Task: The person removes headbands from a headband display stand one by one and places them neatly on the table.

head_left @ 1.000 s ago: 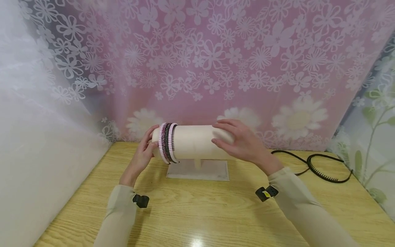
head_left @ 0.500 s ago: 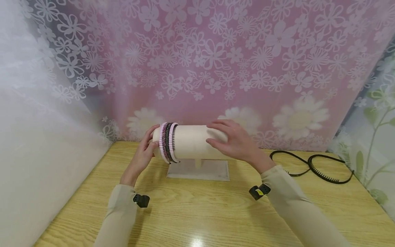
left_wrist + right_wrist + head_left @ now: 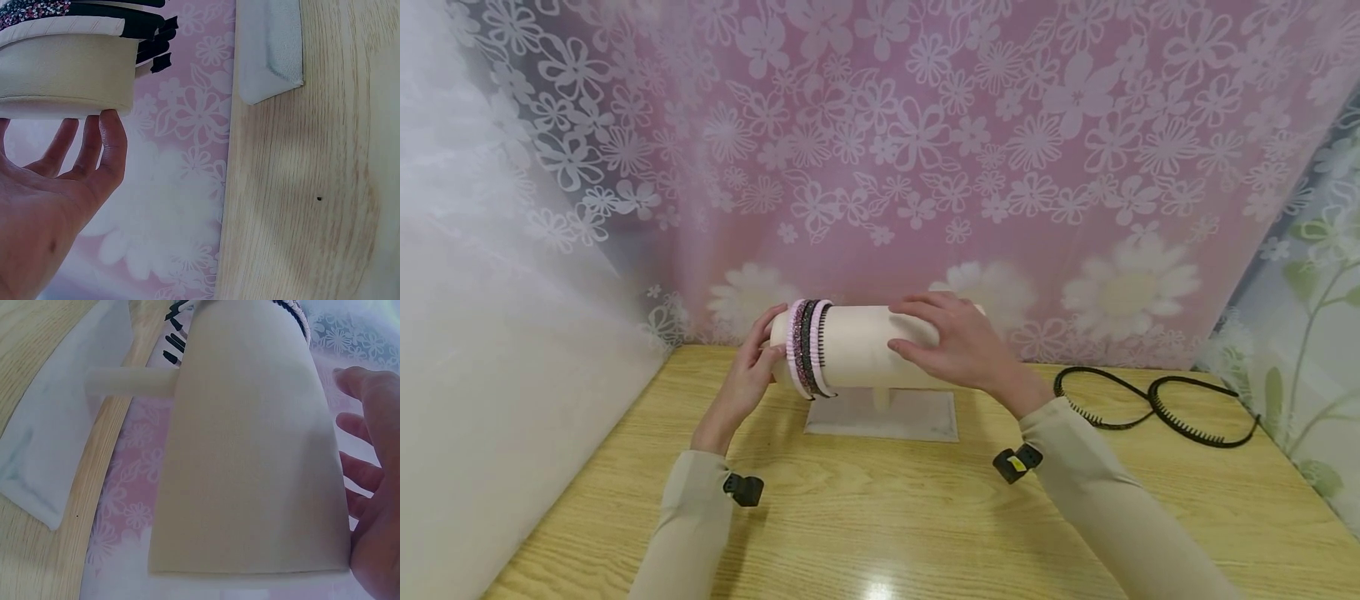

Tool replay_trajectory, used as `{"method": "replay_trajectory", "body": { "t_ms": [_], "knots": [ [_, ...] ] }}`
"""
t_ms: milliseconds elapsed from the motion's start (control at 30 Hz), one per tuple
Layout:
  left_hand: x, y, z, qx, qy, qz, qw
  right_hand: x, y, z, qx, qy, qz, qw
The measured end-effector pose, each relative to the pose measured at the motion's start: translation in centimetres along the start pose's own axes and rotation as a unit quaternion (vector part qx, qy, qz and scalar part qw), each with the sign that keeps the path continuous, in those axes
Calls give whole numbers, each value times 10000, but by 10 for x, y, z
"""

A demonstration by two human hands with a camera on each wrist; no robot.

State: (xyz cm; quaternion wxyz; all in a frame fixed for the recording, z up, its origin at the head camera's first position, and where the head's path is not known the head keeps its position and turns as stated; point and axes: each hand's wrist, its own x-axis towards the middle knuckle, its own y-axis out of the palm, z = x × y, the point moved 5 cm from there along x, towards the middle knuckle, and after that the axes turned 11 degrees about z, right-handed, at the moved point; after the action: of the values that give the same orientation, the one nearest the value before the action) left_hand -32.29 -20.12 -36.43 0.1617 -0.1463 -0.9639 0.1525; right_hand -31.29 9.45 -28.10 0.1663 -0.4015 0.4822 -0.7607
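Observation:
A cream padded roll (image 3: 861, 342) lies level on a short post above a pale flat base (image 3: 917, 421), forming a headband display stand. Several headbands (image 3: 807, 350), pale pink and dark glittery ones, sit side by side round its left part. My left hand (image 3: 745, 375) grips the roll's left end; in the left wrist view its fingertips (image 3: 111, 122) meet the end's edge. Over the right part of the roll is my right hand (image 3: 958, 346), fingers spread and loosely bent. The right wrist view shows those fingers (image 3: 356, 428) along the roll's far side, holding nothing.
Two black toothed headbands (image 3: 1187, 429) lie on the wooden table (image 3: 865, 500) at the right. A pink floral curtain (image 3: 887, 167) hangs behind, with pale curtains at both sides.
My right hand has moved left along the roll, uncovering more of the black headband on the table. The left hand and the headbands on the roll have stayed in place.

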Motion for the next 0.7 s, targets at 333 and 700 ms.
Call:
{"method": "replay_trajectory", "body": {
  "t_ms": [333, 700],
  "knots": [
    [-1, 1, 0, -11, 44, 23, 10000, 8, 6, 3, -90, -81, 21, 9999],
    [-1, 0, 2, 58, 43, 8, 10000, 18, 8, 12, -98, -157, 70, 9998]
  ]
}}
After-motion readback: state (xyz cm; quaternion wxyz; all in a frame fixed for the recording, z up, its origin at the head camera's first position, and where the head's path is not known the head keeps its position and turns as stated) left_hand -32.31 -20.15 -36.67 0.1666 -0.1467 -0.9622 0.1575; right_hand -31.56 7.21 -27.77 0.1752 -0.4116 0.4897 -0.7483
